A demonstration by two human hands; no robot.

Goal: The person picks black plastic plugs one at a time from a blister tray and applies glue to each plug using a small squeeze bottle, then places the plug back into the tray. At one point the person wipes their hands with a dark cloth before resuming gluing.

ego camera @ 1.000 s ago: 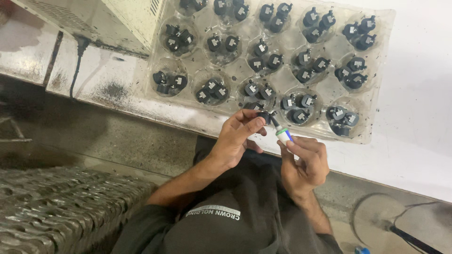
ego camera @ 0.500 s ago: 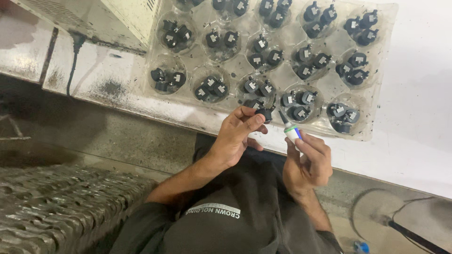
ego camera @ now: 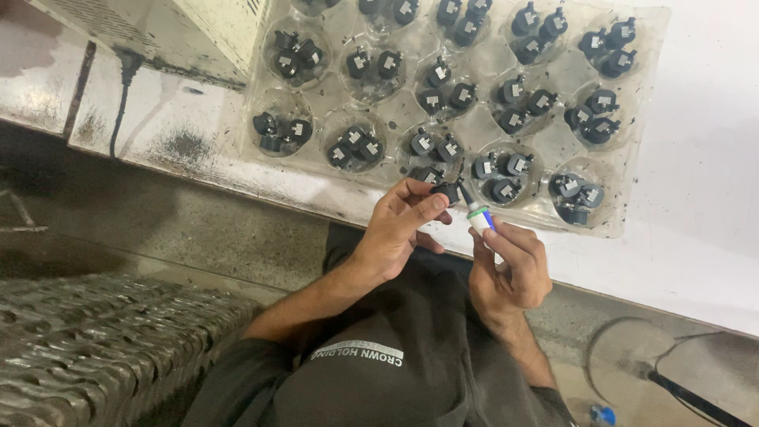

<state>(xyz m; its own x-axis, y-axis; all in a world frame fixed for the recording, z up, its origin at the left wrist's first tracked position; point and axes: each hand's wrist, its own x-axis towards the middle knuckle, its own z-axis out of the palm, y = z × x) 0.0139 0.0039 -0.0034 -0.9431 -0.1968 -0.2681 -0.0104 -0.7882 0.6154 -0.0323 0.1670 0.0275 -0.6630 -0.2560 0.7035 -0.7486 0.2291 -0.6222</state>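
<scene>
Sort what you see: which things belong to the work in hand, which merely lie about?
In use:
left hand pinching small black part
right hand holding white marker
clear tray of parts

Lying about:
black cable
blue cap

Tray [ego camera: 642,202]: top row of pockets cut off by upper edge

Black part [ego camera: 447,191] in left hand [ego camera: 399,229]: mostly covered by fingertips, shape unclear

Marker [ego camera: 479,217] in right hand [ego camera: 512,269]: only tip end shows, barrel buried in the fist

Parts [ego camera: 506,170] in pockets: detail too small to tell

Cable [ego camera: 696,399] and blue cap [ego camera: 602,415]: run off lower edge

Worktop [ego camera: 711,237]: cut off at right
</scene>
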